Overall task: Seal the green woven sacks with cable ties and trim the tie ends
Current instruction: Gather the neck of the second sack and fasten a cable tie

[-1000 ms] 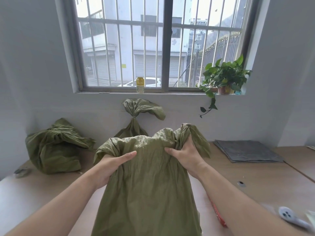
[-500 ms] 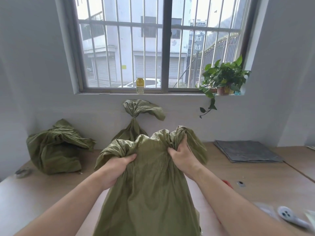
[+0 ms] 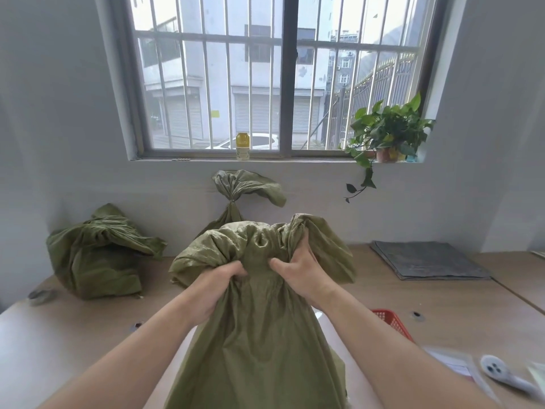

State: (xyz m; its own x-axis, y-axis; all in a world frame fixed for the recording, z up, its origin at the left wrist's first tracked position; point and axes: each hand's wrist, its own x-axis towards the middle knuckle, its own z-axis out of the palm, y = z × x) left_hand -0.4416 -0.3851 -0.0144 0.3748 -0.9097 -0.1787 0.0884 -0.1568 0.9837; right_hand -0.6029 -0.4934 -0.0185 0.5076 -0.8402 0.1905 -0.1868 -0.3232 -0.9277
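Green woven sack (image 3: pixel 259 335), upright on the wooden table (image 3: pixel 442 305): your left hand (image 3: pixel 216 286) and right hand (image 3: pixel 298 271) each clench its bunched mouth.

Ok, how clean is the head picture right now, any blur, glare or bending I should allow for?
Head view: the sack and both hands, left and right, are fairly sharp; the white tool at lower right is smeared; the window is bright but readable; the wide lens bows the walls.

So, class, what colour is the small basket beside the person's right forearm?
Red, with a mesh pattern; seen in the head view.
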